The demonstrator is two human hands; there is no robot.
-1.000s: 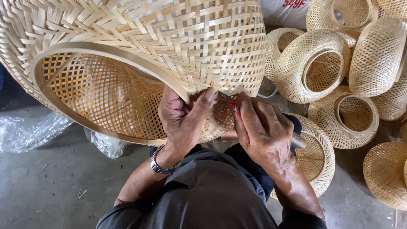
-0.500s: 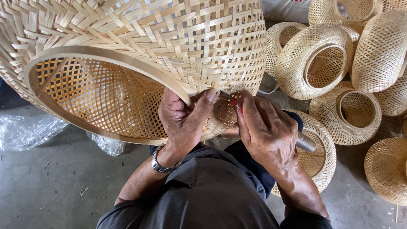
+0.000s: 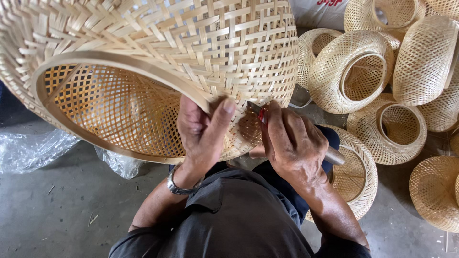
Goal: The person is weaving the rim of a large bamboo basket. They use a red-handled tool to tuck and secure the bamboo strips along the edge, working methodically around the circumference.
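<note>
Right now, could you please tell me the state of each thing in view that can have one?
Large basket: tilted, opening toward the camera, rim gripped.
Left hand: clamped on the rim, thumb outside.
Right hand: closed on a tool.
Tool: tip against the weave, red part showing at the fingers.
Small baskets: piled at the right, lying at mixed angles, untouched.
Plastic sheet: crumpled on the floor.

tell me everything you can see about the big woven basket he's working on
The big woven basket is a pale, rounded shell of flat bamboo-like strips in an open lattice, with a smooth bent hoop at its mouth. It is tipped on its side, opening toward the camera. The left hand grips its rim, thumb outside. The right hand presses a red-tipped tool against the weave.
</note>
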